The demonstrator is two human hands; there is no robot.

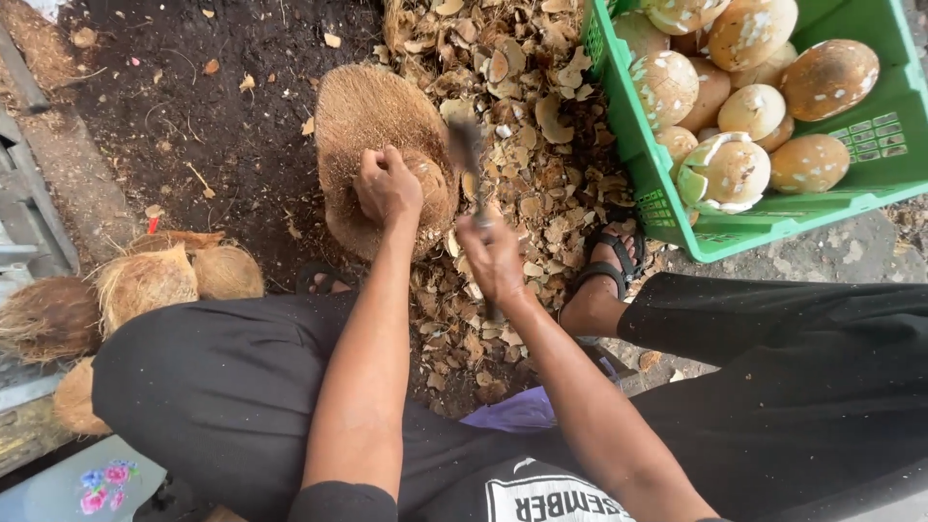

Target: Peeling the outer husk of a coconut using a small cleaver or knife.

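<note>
My left hand [387, 184] presses down on a brown coconut [432, 186] that rests on a round fibrous chopping block [362, 116]. My right hand [491, 256] grips the handle of a cleaver-like knife [466, 150], its blurred blade raised just right of the coconut. Both forearms reach forward from my lap, over my black trousers.
A green plastic crate [870, 184] at the upper right holds several peeled pale coconuts [725, 169]. A heap of shell chips [541, 145] covers the ground ahead. Several husked brown coconuts [145, 282] lie at the left. My sandalled foot [609, 261] rests beside the crate.
</note>
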